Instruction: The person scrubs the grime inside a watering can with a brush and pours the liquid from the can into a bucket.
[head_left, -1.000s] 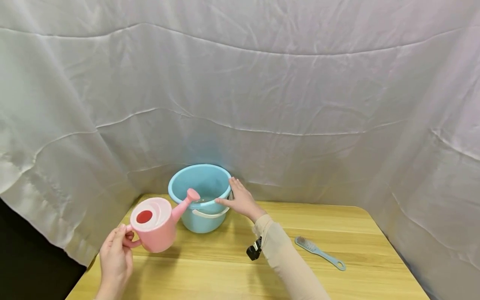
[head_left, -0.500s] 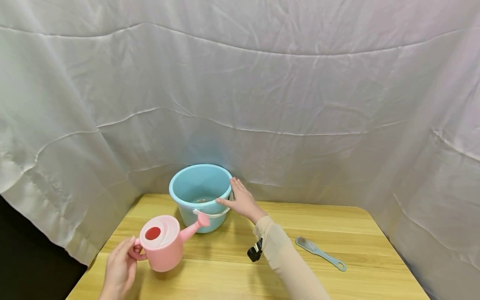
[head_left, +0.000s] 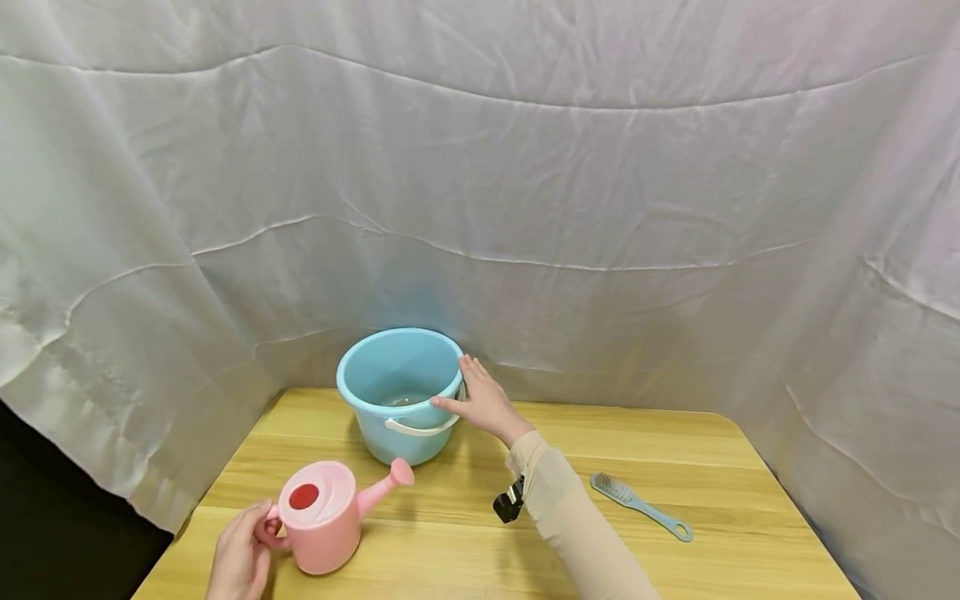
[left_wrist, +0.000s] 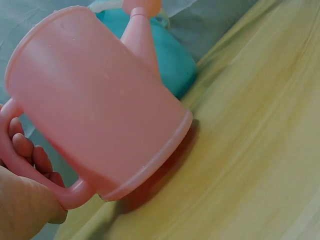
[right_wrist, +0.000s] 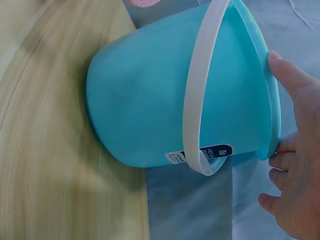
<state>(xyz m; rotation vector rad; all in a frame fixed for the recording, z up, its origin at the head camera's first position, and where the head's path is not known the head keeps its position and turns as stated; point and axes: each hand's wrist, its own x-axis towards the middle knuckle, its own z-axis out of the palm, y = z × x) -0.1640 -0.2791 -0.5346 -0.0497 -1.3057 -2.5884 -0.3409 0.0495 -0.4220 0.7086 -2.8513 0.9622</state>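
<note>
In the head view, a pink watering can [head_left: 327,537] with a red filling hole is near the table's front left. My left hand [head_left: 242,552] grips its loop handle, fingers curled through it in the left wrist view. The can's base [left_wrist: 150,175] is close over the wood with a reddish reflection below; I cannot tell whether it touches. Behind it a light blue bucket [head_left: 405,437] stands upright, a little clear water seemingly at its bottom. My right hand [head_left: 489,406] rests on the bucket's right rim, thumb and fingers spread along the edge. The white bail [right_wrist: 197,90] hangs down.
A blue long-handled brush [head_left: 641,506] lies bristles up on the wooden table [head_left: 735,475], right of my right sleeve. Grey curtain [head_left: 525,192] hangs behind the table and along both sides. A small black device [head_left: 509,500] is strapped at my right wrist.
My left hand has lowered the watering can from beside the bucket's rim toward the tabletop, nearer me. My right hand and the bucket have stayed in place.
</note>
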